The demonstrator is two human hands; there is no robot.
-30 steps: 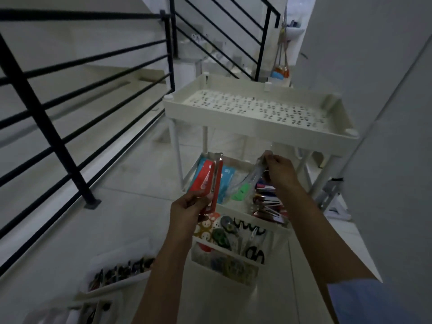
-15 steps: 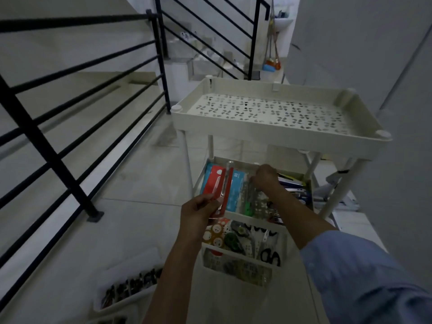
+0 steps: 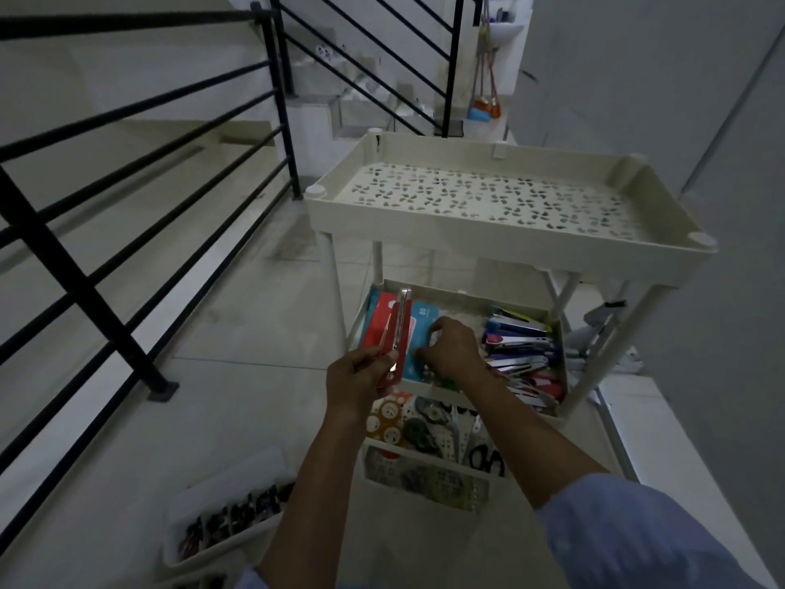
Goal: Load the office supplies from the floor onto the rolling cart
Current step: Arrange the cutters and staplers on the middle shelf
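Lower than a moment ago, our right hand (image 3: 454, 350) now reaches into the middle shelf (image 3: 467, 291) of the cream plastic rolling cart (image 3: 488, 244), fingers curled down beside a blue pack (image 3: 418, 329); we cannot tell whether they grip anything. At its 9 o'clock, our left hand (image 3: 361, 384) grips a long red tool with a metal strip (image 3: 397, 333) over the shelf's near edge. A white tray of supplies (image 3: 225, 520) lies on the floor (image 3: 238, 316) at 7 o'clock.

WEAR: person is wearing a light blue shirt | RIGHT SLEEVE (image 3: 637, 542): plain fabric, is ending above the forearm | LEFT SLEEVE (image 3: 250, 580): is showing as a blue edge | left hand (image 3: 357, 384), right hand (image 3: 456, 350): are showing uncovered
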